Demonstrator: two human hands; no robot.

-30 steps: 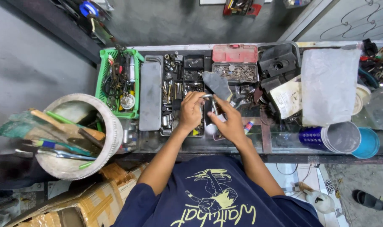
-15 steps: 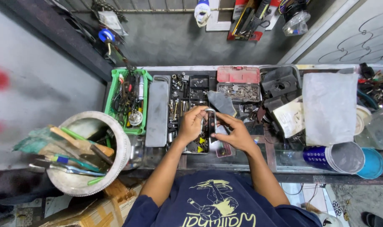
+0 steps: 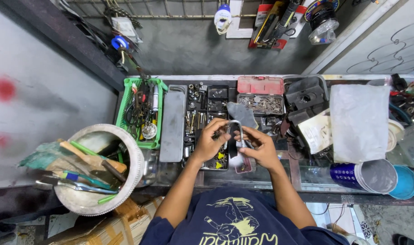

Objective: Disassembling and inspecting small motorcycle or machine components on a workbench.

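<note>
Item: U-shaped metal shackle (image 3: 234, 129), pinched between left hand (image 3: 211, 141) and right hand (image 3: 260, 146) above table (image 3: 261, 181) near edge; fitting unfinished.

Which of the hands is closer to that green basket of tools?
Left. The left hand is just right of the green basket; the right hand is farther right.

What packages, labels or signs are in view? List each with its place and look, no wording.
Carded tool packs: hanging on the back wall, red, yellow and black.
Red case: back of the bench, flat rectangle.
Blue can: lying at the bench's right front, white print.
Cardboard box: under the bench, bottom left, brown.
No screens.
</note>
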